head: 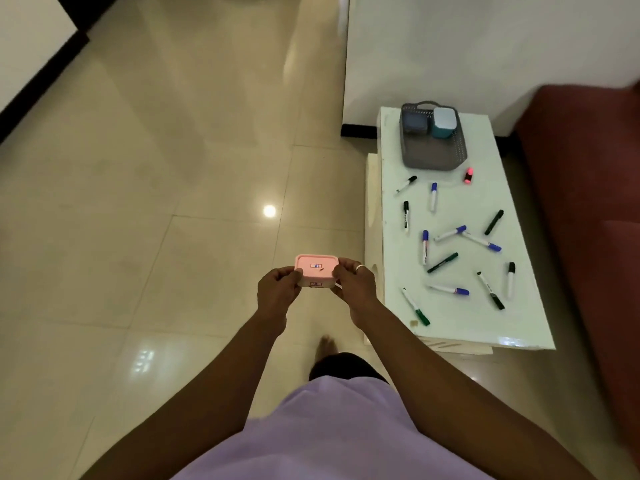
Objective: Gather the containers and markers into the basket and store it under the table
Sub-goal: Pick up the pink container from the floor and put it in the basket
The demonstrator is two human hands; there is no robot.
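Centre frame, above glossy floor tiles (173, 168): left hand (277, 289) and right hand (355, 284) each hold a closed grip on one end of a smooth pink rounded box (316, 270); grey mesh basket (433, 163) and slim scattered markers (450, 233) lie on white bench (464, 206), right.
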